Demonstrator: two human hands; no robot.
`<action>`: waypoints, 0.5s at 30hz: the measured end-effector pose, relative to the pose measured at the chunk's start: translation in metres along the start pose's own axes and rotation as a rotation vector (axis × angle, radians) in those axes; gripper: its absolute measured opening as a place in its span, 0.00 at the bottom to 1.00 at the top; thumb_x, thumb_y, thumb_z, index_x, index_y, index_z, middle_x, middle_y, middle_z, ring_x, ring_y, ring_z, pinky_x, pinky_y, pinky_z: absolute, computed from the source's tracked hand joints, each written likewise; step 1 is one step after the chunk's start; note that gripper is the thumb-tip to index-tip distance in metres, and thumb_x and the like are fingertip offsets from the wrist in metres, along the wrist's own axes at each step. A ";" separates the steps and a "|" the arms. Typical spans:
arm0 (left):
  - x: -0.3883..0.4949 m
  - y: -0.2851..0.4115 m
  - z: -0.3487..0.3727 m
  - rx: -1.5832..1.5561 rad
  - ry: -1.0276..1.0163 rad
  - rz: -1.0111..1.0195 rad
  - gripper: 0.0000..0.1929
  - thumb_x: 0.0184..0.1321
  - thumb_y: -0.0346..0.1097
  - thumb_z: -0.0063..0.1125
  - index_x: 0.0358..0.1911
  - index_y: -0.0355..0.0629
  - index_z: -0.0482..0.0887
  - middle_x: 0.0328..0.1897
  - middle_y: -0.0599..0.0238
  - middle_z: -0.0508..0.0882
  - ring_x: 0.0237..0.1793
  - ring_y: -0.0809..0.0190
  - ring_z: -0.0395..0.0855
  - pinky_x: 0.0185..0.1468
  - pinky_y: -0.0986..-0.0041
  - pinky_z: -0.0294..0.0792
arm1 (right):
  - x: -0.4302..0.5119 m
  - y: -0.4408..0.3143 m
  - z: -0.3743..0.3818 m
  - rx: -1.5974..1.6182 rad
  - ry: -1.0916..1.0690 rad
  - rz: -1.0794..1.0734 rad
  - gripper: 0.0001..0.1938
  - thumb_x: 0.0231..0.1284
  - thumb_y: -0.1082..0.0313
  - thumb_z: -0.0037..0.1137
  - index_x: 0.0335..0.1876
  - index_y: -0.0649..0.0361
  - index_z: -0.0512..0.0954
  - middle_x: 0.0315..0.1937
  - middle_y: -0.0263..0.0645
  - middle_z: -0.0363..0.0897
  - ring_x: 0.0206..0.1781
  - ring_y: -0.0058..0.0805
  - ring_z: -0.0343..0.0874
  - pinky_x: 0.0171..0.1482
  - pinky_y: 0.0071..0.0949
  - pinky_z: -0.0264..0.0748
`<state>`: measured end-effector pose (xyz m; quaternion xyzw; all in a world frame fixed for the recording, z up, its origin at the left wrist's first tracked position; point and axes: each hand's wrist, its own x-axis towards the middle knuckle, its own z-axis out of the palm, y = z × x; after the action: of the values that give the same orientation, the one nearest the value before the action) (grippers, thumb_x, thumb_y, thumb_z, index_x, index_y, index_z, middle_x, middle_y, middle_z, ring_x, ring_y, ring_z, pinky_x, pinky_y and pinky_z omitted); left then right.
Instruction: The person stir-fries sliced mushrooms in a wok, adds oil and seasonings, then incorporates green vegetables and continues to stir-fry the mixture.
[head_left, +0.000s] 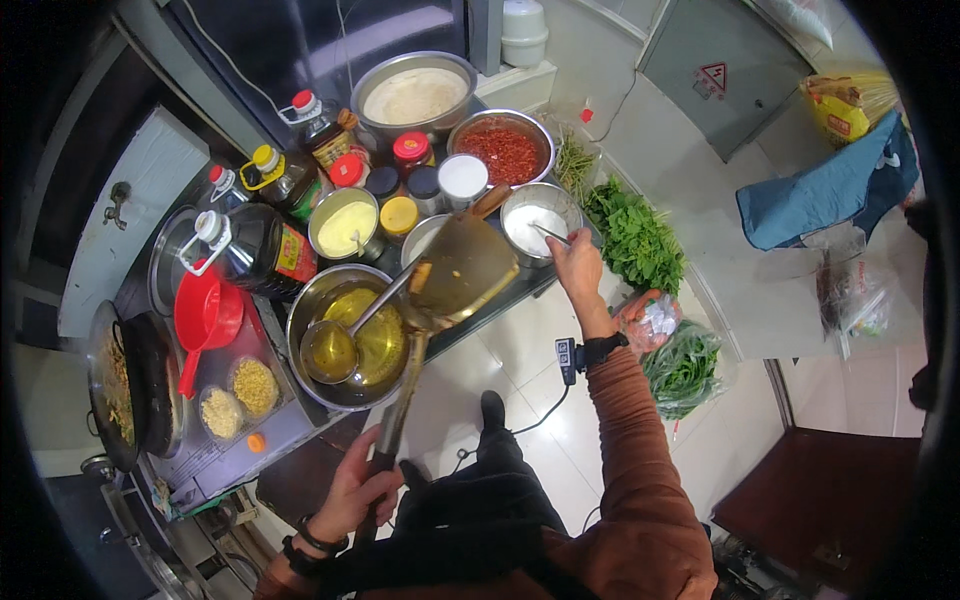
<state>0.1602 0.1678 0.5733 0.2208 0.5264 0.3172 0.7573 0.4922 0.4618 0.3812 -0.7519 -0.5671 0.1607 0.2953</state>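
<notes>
My left hand (360, 480) is closed round the dark handle of a metal spatula (461, 270), whose wide, oily blade hangs over the counter's edge, right of a steel bowl of yellow oil (300, 375). A ladle (330, 352) rests in that bowl, its scoop holding oil. My right hand (577, 262) holds the thin handle of a metal spoon (547, 234); the spoon's far end is in the white powder (529, 229) of a metal bowl. A wooden handle end (491, 201) shows just beyond the spatula blade; whose tool it belongs to I cannot tell.
Bowls of chili flakes (499, 146) and pale dough or flour (415, 95), jars and large bottles (259, 247) crowd the counter. A red plastic scoop (210, 307), two minced-ingredient tubs (255, 384) and a wok (112, 382) stand left. Leafy greens (634, 236) and bagged vegetables (682, 367) lie right.
</notes>
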 end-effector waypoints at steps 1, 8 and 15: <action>0.011 0.005 0.008 -0.014 -0.071 -0.016 0.35 0.65 0.23 0.47 0.74 0.52 0.50 0.29 0.63 0.73 0.17 0.68 0.69 0.18 0.77 0.65 | 0.009 0.003 -0.003 0.016 0.019 -0.074 0.22 0.55 0.49 0.63 0.40 0.65 0.80 0.31 0.55 0.83 0.39 0.55 0.83 0.43 0.47 0.78; 0.055 0.003 0.024 -0.202 -0.120 -0.233 0.23 0.71 0.36 0.44 0.68 0.55 0.58 0.29 0.64 0.68 0.18 0.67 0.68 0.19 0.76 0.65 | 0.046 0.010 -0.011 -0.374 -0.253 -0.139 0.16 0.54 0.53 0.63 0.43 0.54 0.84 0.34 0.51 0.84 0.39 0.48 0.85 0.43 0.44 0.80; 0.080 -0.002 0.023 -0.261 -0.221 -0.295 0.24 0.72 0.40 0.46 0.68 0.53 0.57 0.29 0.65 0.73 0.21 0.66 0.73 0.20 0.75 0.69 | 0.053 0.021 -0.023 -0.326 -0.333 -0.271 0.09 0.57 0.63 0.54 0.34 0.55 0.84 0.33 0.47 0.84 0.38 0.50 0.83 0.41 0.44 0.79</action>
<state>0.2017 0.2232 0.5278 0.0750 0.4214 0.2424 0.8707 0.5379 0.5024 0.3910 -0.6700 -0.7217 0.1477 0.0916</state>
